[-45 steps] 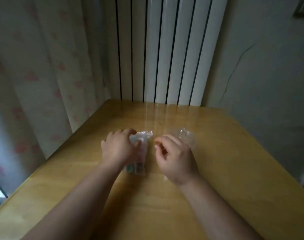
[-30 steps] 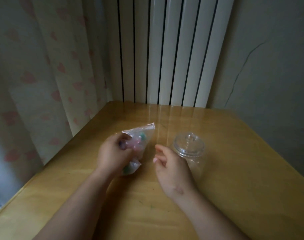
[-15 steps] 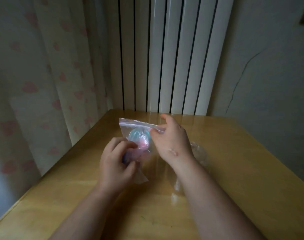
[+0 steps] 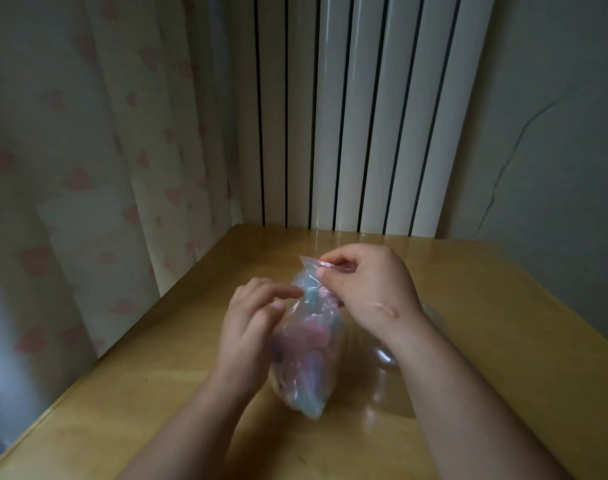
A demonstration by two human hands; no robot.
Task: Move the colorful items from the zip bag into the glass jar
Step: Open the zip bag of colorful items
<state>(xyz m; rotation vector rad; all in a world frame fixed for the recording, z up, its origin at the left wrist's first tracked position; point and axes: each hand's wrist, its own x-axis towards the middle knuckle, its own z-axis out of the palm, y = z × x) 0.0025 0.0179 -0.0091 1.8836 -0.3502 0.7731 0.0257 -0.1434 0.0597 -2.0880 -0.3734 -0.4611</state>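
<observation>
Right hand (image 4: pixel 371 289) pinches the seal of the zip bag (image 4: pixel 306 355); left hand (image 4: pixel 254 320) touches its side, grip unclear. A sharp tug may scatter the colorful items (image 4: pixel 313 336) over the worktop (image 4: pixel 503 327), or knock the glass jar (image 4: pixel 384 356) just beneath the right wrist.

2 bare forearms (image 4: pixel 468 393); the right hand (image 4: pixel 368 289) bears 1 short raised mark (image 4: pixel 387 310) on its back, near the wrist.

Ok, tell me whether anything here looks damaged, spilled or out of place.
Only a thin crack down the wall at right. Nothing is spilled: the colorful items are inside the zip bag, held by the left hand and right hand.
</observation>
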